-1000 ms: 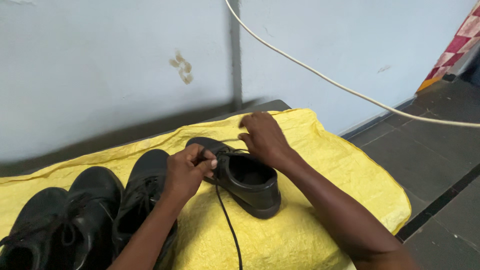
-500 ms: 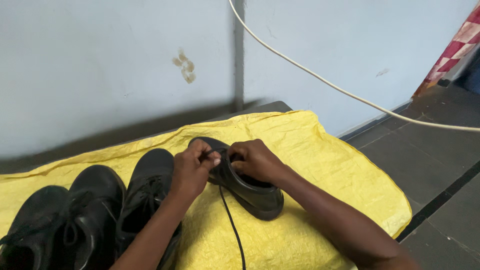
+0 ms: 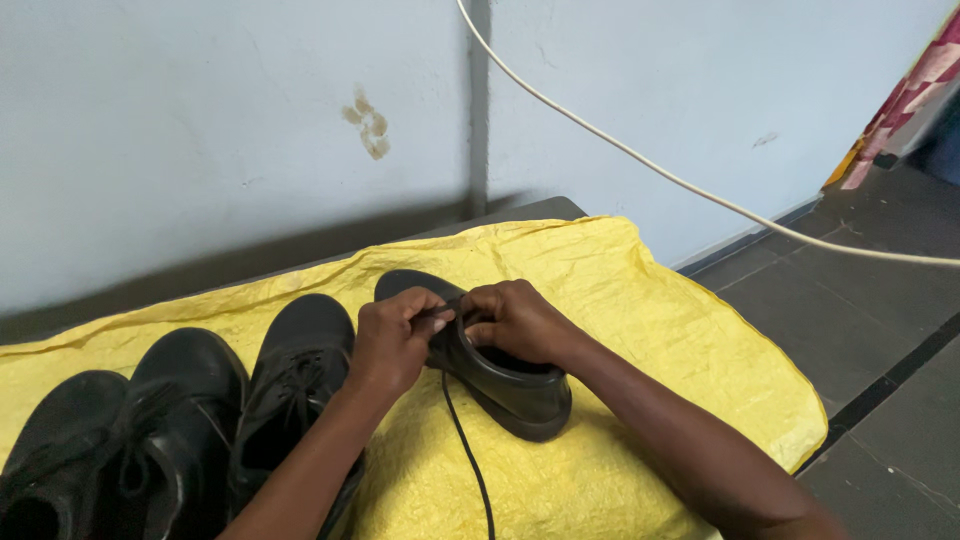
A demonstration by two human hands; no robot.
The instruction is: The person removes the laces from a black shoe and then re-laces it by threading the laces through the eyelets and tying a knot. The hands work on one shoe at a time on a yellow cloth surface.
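Black lace [image 3: 468,455] trails down from the shoe [image 3: 505,385] on the yellow sheet [image 3: 650,320]. Left hand [image 3: 392,338] and right hand [image 3: 518,322] meet over its opening, fingers pinched on the lace. Three more black shoes [image 3: 180,420] left; white wall [image 3: 200,110] behind.

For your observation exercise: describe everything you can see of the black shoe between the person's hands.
The black, smooth, leather-like shoe lies on the crumpled yellow sheet, heel towards the camera, toe towards the wall. Its opening faces up. Left hand and right hand grip it near the lacing area. A thin black lace trails down from it.
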